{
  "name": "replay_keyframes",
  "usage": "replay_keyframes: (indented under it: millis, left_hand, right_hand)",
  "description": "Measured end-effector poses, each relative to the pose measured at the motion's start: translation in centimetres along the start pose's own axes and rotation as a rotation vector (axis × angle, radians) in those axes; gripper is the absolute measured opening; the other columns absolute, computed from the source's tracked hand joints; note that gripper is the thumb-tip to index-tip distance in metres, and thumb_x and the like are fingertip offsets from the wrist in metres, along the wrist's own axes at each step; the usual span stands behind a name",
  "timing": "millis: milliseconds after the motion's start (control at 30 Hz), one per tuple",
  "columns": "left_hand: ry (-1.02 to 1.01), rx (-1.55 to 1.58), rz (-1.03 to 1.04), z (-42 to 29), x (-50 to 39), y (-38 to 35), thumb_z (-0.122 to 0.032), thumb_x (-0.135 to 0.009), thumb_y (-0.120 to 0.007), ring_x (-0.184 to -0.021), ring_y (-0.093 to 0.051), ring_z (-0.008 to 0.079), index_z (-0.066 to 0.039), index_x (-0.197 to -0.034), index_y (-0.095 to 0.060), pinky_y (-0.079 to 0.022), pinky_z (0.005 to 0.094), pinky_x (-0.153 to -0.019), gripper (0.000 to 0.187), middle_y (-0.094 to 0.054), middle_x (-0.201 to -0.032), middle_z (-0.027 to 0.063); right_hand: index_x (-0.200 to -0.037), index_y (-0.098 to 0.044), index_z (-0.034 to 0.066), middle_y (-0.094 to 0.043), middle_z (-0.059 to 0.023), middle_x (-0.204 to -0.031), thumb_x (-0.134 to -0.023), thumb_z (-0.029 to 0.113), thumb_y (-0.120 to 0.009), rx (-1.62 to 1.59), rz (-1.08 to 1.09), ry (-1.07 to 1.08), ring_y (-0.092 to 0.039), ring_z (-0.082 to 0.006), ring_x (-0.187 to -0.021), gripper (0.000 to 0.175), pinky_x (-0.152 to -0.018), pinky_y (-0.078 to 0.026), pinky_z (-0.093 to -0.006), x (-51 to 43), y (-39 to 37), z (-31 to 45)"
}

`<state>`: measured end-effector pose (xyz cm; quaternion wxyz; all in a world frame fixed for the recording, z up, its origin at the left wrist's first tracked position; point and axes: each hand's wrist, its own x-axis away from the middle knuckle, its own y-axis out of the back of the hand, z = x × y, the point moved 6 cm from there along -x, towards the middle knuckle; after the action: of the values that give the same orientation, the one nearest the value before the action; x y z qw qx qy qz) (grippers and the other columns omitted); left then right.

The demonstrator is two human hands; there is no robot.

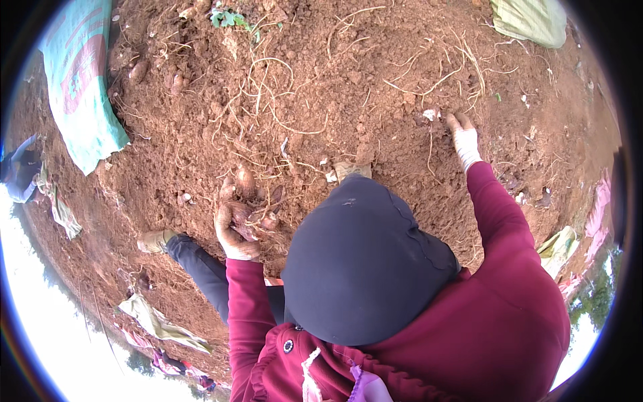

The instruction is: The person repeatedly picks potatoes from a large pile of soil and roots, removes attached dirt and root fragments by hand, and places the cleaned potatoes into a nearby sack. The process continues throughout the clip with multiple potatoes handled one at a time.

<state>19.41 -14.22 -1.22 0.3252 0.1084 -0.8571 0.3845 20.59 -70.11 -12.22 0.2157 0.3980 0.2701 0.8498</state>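
My left hand (232, 232), in a soiled glove, curls against a cluster of reddish-brown tubers (246, 221) with stringy roots on the soil, left of my dark-clad knee. Whether its fingers close around a tuber cannot be told. My right hand (461, 131), gloved and with its arm stretched forward, has its fingertips at the soil near a small white-and-brown piece (431, 115). Thin pale roots (427, 93) lie beyond that piece. Small white cut pieces (331, 176) sit by my shoe (351, 170).
A printed turquoise sack (83, 90) lies at the upper left, a pale yellow-green sack (530, 22) at the upper right. More tubers (138, 72) rest near the turquoise sack. Another person (22, 171) bends at the far left. Further sacks (161, 321) lie lower left and at right.
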Motion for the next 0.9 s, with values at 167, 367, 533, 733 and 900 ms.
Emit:
replay_keyframes:
  millis: [167,367,533,733,900]
  left_hand:
    - [-0.001,0.034,-0.020,1.7,0.0,-0.1,-0.042,-0.094,-0.056,-0.142,-0.036,0.0329,-0.013,-0.149,-0.036,-0.028,0.0662,-0.113,0.065,-0.043,-0.152,0.0111]
    - [-0.035,0.044,0.138,1.3,-0.6,-2.8,-0.042,-0.095,-0.056,-0.142,-0.036,0.0323,-0.013,-0.149,-0.036,-0.029,0.0652,-0.113,0.065,-0.041,-0.152,0.0124]
    - [-0.023,0.094,0.056,1.1,-0.4,-3.6,-0.037,-0.087,-0.068,-0.113,-0.060,0.0354,-0.017,-0.140,-0.049,-0.059,0.0528,-0.077,0.060,-0.049,-0.147,0.0117]
    - [-0.069,0.084,0.014,-0.2,0.4,-2.0,-0.036,-0.090,-0.066,-0.069,-0.065,0.0268,-0.009,-0.145,-0.042,-0.058,0.0447,-0.063,0.066,-0.059,-0.075,-0.0004]
    - [-0.076,0.036,-0.143,-0.9,1.9,0.6,-0.042,-0.092,-0.062,-0.102,-0.052,0.0298,-0.016,-0.146,-0.041,-0.043,0.0571,-0.088,0.064,-0.048,-0.122,0.0023]
  right_hand:
    - [-0.149,-0.036,-0.0024,-0.049,-0.0181,-0.146,-0.083,0.047,-0.075,-0.466,0.000,-0.110,-0.043,-0.0272,-0.138,0.091,-0.112,-0.034,-0.0386,-0.3,-1.3,-2.5]
    - [-0.151,-0.033,0.0012,-0.048,-0.0167,-0.147,-0.080,0.048,-0.076,-0.435,0.121,-0.188,-0.044,-0.0279,-0.136,0.095,-0.107,-0.038,-0.0444,-1.4,-1.9,-0.9]
    - [-0.137,-0.050,0.0055,-0.062,-0.0093,-0.122,-0.090,0.020,-0.070,-0.833,0.306,-0.093,-0.060,-0.0227,-0.106,0.053,-0.086,-0.052,-0.0405,2.2,-3.4,4.2]
    - [-0.126,-0.062,0.0040,-0.065,-0.0020,-0.110,-0.095,0.022,-0.064,-0.369,0.786,0.323,-0.061,-0.0091,-0.094,0.036,-0.085,-0.052,-0.0271,11.6,-6.7,13.2]
    - [-0.126,-0.062,0.0041,-0.067,-0.0064,-0.112,-0.096,0.032,-0.064,-0.323,0.018,0.135,-0.060,-0.0137,-0.102,0.041,-0.088,-0.051,-0.0312,3.8,-1.4,10.4]
